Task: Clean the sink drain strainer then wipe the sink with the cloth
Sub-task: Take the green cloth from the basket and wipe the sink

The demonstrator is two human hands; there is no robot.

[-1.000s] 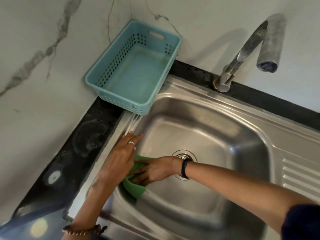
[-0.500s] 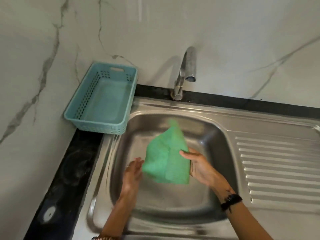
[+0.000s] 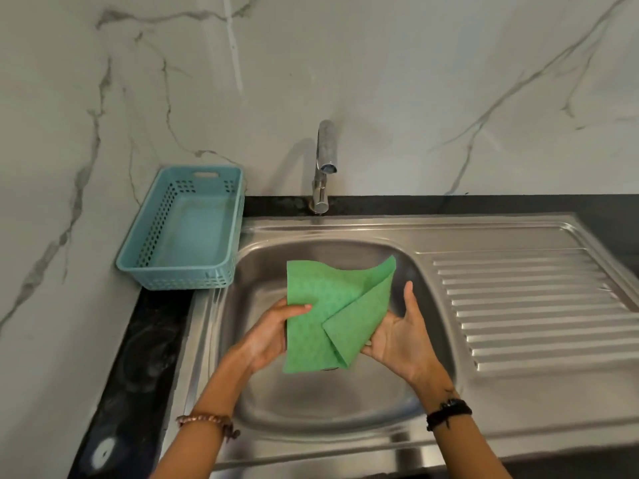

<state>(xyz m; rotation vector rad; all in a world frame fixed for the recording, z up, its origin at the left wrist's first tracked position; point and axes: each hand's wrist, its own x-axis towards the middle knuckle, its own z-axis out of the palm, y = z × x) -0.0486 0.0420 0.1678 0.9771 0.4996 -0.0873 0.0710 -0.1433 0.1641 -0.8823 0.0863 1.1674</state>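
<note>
A green cloth [image 3: 321,305] is held spread above the bowl of the steel sink [image 3: 311,409], with its right side folded over into a flap. My left hand [image 3: 268,337] pinches the cloth's left edge, thumb on top. My right hand [image 3: 403,340] supports the folded right side from beneath, palm up with fingers around the fold. The cloth hides the drain strainer; only a dark sliver of it shows under the cloth's lower edge.
A light blue perforated basket [image 3: 188,229] sits on the black counter at the sink's left rear corner. The chrome tap [image 3: 325,160] rises behind the bowl, not running. A ribbed draining board [image 3: 536,305] extends to the right. Marble wall behind.
Both hands lifted the cloth from the bowl's left wall and opened it out above the sink. The view pulled back and up, showing the whole sink.
</note>
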